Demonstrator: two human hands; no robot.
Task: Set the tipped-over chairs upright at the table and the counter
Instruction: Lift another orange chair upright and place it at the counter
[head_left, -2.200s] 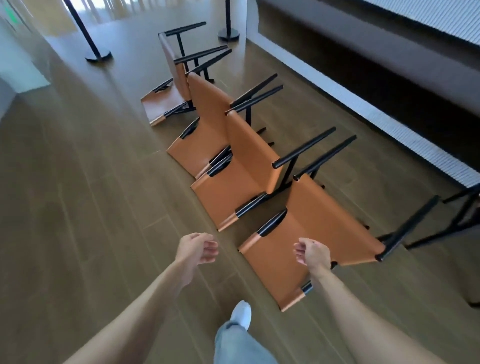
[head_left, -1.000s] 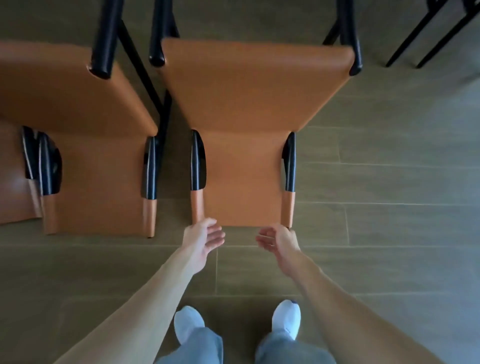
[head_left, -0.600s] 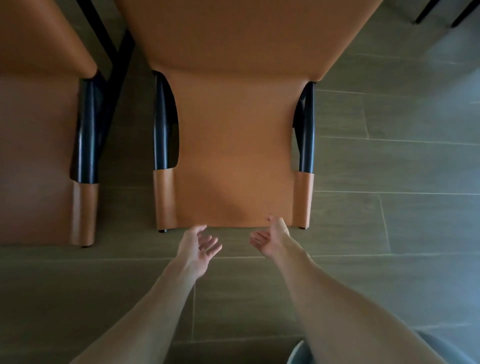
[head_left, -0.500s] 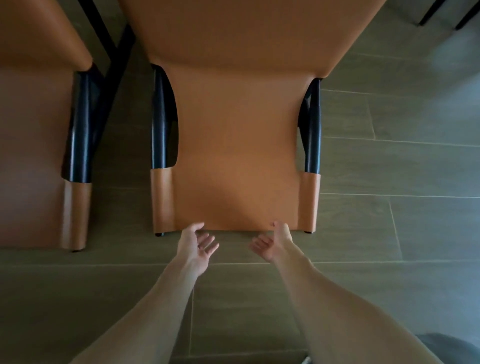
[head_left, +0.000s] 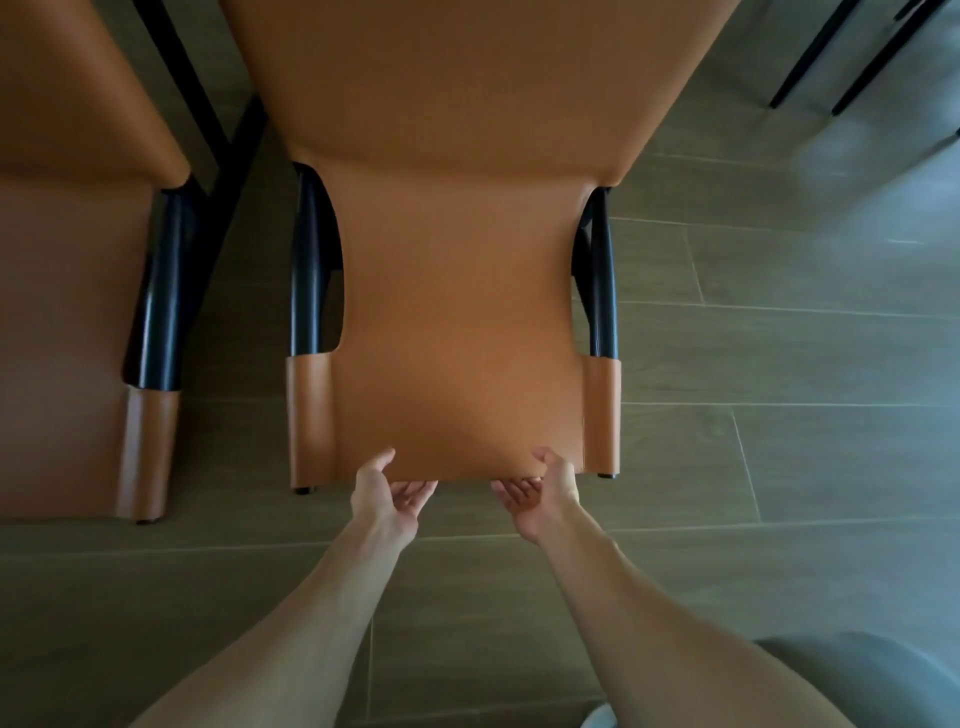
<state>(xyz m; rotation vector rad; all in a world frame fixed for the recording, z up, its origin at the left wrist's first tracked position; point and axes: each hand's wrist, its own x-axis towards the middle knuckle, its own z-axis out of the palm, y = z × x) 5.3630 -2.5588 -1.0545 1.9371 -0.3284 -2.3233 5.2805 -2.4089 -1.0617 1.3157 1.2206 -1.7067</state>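
On floor, chair (head_left: 457, 312) backrest-near, lengthwise away.

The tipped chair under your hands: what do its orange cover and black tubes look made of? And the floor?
Orange cover: seems leather or faux leather, matte, smooth, wrapped as sleeves round the post ends. Black tubes: probably painted or coated metal, semi-gloss, with streak highlights. Floor: wood-look planks, tile or laminate, I cannot tell which; thin seams, slight sheen.

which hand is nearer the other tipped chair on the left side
Left. The left hand is at the middle chair's top edge, on the side toward the other chair; the right hand is farther away.
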